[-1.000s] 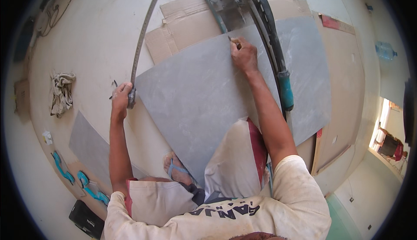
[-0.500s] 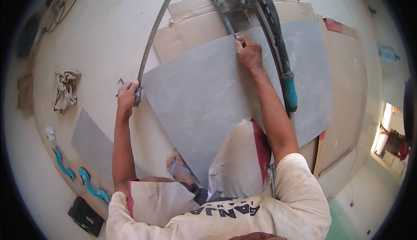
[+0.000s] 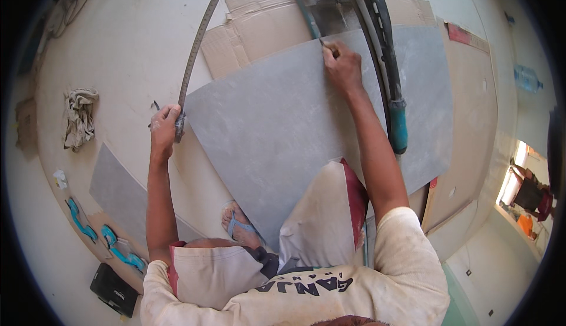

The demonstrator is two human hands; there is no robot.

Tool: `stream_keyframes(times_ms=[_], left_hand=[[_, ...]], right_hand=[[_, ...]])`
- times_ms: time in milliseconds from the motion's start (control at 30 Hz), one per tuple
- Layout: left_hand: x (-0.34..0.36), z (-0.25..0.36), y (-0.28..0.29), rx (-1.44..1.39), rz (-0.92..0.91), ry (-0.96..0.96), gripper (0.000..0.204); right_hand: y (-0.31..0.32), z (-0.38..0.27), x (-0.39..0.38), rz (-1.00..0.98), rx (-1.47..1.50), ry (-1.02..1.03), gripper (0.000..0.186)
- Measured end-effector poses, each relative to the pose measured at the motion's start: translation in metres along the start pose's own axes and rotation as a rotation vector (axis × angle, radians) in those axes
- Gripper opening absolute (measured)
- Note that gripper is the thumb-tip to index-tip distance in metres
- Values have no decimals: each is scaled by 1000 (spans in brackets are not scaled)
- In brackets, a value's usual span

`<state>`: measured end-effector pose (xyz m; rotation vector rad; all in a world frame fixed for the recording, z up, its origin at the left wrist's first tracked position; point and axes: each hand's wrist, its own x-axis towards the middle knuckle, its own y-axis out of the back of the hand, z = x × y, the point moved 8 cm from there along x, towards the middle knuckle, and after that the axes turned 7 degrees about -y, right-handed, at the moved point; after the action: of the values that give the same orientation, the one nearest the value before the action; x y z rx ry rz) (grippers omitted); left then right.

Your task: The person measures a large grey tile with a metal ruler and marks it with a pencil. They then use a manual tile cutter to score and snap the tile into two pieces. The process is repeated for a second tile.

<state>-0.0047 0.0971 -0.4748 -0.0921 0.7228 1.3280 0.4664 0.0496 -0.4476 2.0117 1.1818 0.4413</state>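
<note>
My left hand [image 3: 165, 127] is closed round a dark tape measure [image 3: 180, 127], with its metal blade [image 3: 200, 40] pulled out and arching up past the top edge. A thin dark thing sticks out on that hand's left side. My right hand [image 3: 342, 65] pinches a thin, dark-tipped stick, like a pencil [image 3: 322, 42], at the far edge of a large grey tile [image 3: 259, 131]. Its tip is beside the base of a tile cutter [image 3: 306, 5]. The cutter's long rail and teal handle [image 3: 399, 128] run over the tile, right of my right hand.
Cardboard [image 3: 265, 22] lies under the tile's far side. At left are a crumpled cloth [image 3: 81, 117], a smaller grey tile [image 3: 121, 175], two teal suction lifters [image 3: 121, 249] and a black case [image 3: 114, 290]. A water bottle [image 3: 527, 78] and another person [image 3: 530, 193] are at right.
My left hand with the tape measure has moved slightly left and up. My right hand stays at the tile's far edge, its fingertips slightly higher. The whole view has shifted a little.
</note>
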Motion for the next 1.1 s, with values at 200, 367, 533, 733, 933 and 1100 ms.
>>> stream_keyframes(times_ms=[200,367,533,733,933,1100], left_hand=[[-3,3,-1,-9,30,8,23],[-2,2,-2,-24,39,-4,23],[-3,0,-1,-12,64,15,22],[-3,-6,0,-37,53,6,22],[-4,6,2,74,71,-68,22],[-4,-6,1,-1,57,14,23]], right_hand=[[-2,-9,4,-8,54,-47,16],[3,-3,-4,20,61,-24,16],[2,-2,-5,-21,64,-67,15],[3,-5,1,9,35,48,15],[4,-2,-1,-24,37,19,17],[-7,-11,13,18,13,79,16]])
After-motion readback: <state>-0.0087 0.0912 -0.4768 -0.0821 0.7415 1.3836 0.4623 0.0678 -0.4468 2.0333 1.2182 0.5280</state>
